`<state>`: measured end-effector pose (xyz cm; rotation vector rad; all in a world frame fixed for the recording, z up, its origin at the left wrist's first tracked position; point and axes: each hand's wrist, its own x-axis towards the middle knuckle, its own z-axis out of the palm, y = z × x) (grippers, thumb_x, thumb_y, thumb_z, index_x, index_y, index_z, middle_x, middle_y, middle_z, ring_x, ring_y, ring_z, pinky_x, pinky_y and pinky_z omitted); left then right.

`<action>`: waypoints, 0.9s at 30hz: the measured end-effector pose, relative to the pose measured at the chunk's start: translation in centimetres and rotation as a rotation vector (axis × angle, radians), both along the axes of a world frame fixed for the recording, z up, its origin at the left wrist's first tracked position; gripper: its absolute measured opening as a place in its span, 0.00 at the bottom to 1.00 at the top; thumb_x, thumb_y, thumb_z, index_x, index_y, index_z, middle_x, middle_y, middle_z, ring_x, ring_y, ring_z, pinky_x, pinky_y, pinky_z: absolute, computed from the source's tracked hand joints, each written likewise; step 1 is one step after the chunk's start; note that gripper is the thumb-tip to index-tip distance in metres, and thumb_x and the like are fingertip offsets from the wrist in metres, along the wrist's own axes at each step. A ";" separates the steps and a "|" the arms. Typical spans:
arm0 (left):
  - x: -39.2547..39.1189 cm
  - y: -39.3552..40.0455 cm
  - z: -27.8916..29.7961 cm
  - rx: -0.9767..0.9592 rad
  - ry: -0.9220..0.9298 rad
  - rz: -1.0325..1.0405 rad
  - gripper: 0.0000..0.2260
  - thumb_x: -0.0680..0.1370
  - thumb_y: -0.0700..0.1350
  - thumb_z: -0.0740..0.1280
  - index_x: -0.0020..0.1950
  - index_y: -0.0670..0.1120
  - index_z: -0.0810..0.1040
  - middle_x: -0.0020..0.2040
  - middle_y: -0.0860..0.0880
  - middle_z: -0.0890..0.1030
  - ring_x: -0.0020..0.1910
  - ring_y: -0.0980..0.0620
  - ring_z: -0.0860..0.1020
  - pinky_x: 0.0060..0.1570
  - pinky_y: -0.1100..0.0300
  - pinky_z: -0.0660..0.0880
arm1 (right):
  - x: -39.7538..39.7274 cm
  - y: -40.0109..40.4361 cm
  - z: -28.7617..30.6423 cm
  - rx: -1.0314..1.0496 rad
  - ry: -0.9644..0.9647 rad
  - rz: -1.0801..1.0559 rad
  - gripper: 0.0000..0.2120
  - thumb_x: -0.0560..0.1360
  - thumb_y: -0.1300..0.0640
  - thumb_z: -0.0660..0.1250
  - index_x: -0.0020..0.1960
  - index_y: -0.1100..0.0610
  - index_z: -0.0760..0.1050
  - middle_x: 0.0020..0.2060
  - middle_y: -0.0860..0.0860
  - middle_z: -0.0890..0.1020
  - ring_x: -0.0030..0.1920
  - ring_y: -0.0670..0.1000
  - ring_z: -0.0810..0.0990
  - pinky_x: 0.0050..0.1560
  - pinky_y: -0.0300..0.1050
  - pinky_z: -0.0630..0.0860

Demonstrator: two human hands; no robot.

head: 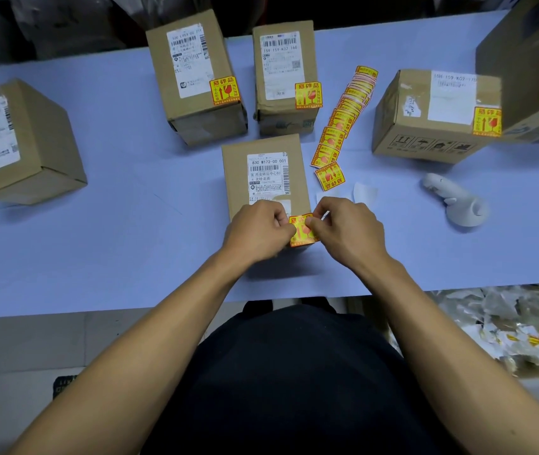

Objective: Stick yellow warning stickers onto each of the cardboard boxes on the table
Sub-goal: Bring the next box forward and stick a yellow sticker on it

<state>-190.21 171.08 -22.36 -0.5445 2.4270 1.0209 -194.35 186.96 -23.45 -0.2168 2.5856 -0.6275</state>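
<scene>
Evidently the step in hand is laying one yellow square warning sticker (301, 230) onto the small brown cardboard box (263, 178) that stands nearest the person, on the pale blue table (114, 224); the left hand (256, 229) pinches the sticker's left edge with curled fingers, and the right hand (343, 226) pinches its right edge likewise, so both grips are closed on the sticker.

The sticker sits over the near right corner of that box, just below the white printed shipping label (269, 174) — whether it already touches the cardboard cannot be told.

To do it well, the person would best land one edge first, then smooth across toward the other so no air is trapped; the sticker should stay clear of the label's barcode, and square with the box's edge; a firm press at the corners ought to keep it from lifting.

Behind that box two taller brown boxes (196, 77) (284, 77) already carry stickers, as does the wide brown carton (435, 116) to its right; the brown box (22, 142) far to its left shows none — likely the next one.

A fanned strip of spare yellow stickers (337, 136) lies just right of the near box.
</scene>
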 end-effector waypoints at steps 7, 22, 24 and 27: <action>0.0 -0.1 -0.4 -0.030 -0.008 -0.023 0.05 0.68 0.47 0.65 0.35 0.48 0.78 0.27 0.52 0.81 0.32 0.52 0.82 0.42 0.50 0.81 | 0.1 0.0 -0.4 0.056 0.072 0.038 0.08 0.77 0.44 0.65 0.44 0.48 0.75 0.43 0.50 0.84 0.43 0.55 0.75 0.38 0.45 0.63; 1.6 -2.5 -2.3 -0.535 0.401 -0.299 0.25 0.78 0.57 0.65 0.70 0.45 0.72 0.69 0.40 0.71 0.70 0.38 0.67 0.62 0.41 0.70 | 0.5 -0.3 -2.8 -0.337 -0.318 -0.213 0.27 0.80 0.35 0.54 0.69 0.51 0.74 0.62 0.50 0.81 0.62 0.51 0.78 0.65 0.52 0.73; 2.1 -2.9 -3.4 -0.498 0.246 -0.296 0.30 0.81 0.61 0.58 0.80 0.49 0.59 0.81 0.42 0.56 0.80 0.39 0.51 0.73 0.35 0.54 | 0.8 -1.7 -3.1 -0.357 -0.293 -0.216 0.26 0.81 0.36 0.52 0.68 0.50 0.74 0.61 0.50 0.81 0.61 0.53 0.78 0.63 0.53 0.74; 2.4 -3.1 -4.6 -0.460 0.220 -0.293 0.32 0.81 0.64 0.51 0.82 0.53 0.49 0.83 0.47 0.45 0.81 0.43 0.40 0.75 0.33 0.47 | 1.7 -2.4 -3.7 -0.344 -0.232 -0.229 0.26 0.81 0.36 0.51 0.69 0.49 0.72 0.61 0.51 0.81 0.62 0.55 0.78 0.62 0.53 0.74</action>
